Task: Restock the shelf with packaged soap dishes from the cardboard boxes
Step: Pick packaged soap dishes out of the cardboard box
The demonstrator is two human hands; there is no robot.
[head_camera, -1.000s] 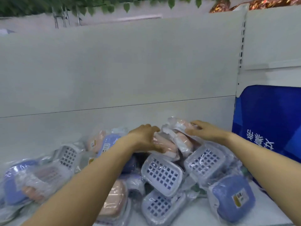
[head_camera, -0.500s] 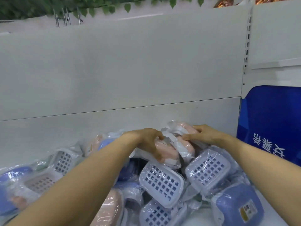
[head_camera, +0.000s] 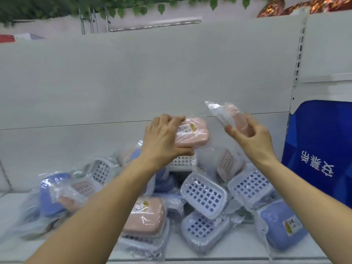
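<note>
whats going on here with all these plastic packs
A person is working at a white shelf heaped with bagged soap dishes. The left hand grips one pink wrapped dish above the heap, and the right hand holds another pink one by its end. Both are lifted clear of the pile, not yet set down.

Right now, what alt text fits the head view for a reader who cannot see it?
Two bare hands each hold a bagged pink soap dish above a jumbled pile of packaged soap dishes on a white shelf: the left hand grips one, the right hand another. The pile mixes pink, blue and white grid-topped dishes; a blue sign stands at right.
</note>
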